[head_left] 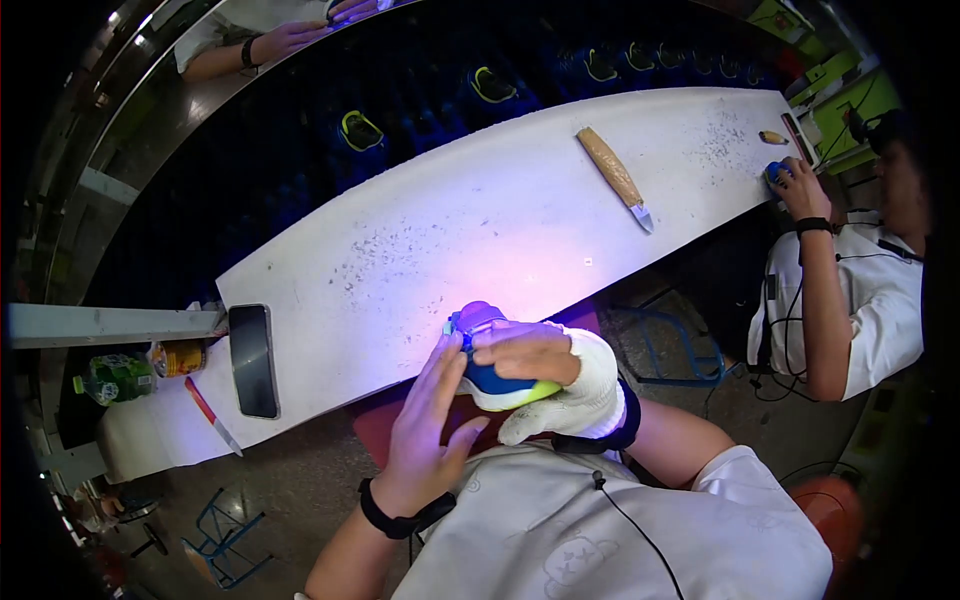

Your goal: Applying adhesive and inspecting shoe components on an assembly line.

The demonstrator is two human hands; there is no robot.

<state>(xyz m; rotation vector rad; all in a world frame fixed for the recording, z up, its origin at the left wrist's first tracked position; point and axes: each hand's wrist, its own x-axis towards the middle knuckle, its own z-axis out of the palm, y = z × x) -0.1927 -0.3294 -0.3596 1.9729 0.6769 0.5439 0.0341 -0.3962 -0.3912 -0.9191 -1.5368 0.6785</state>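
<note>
Close to the near edge of the white work surface I hold a blue shoe point(490, 378) with a yellow-green sole edge; purple light falls on its top end. My right hand point(545, 365), in a white glove with bare fingers showing, wraps round the shoe, its gloved thumb on the lower side. My left hand point(428, 425) is bare, with fingers stretched out and their tips against the shoe's left side, beside the right fingertips. The left thumb stands apart from the fingers. Anything small between the fingertips is hidden.
On the white table point(420, 230) lie a knife point(612, 172) with a brown-wrapped handle, a red-handled knife point(210, 412), a phone point(253, 360) and dark crumbs. A green bottle point(118, 377) stands left. Several shoes point(493, 85) line the dark belt beyond. A co-worker point(835, 290) sits right.
</note>
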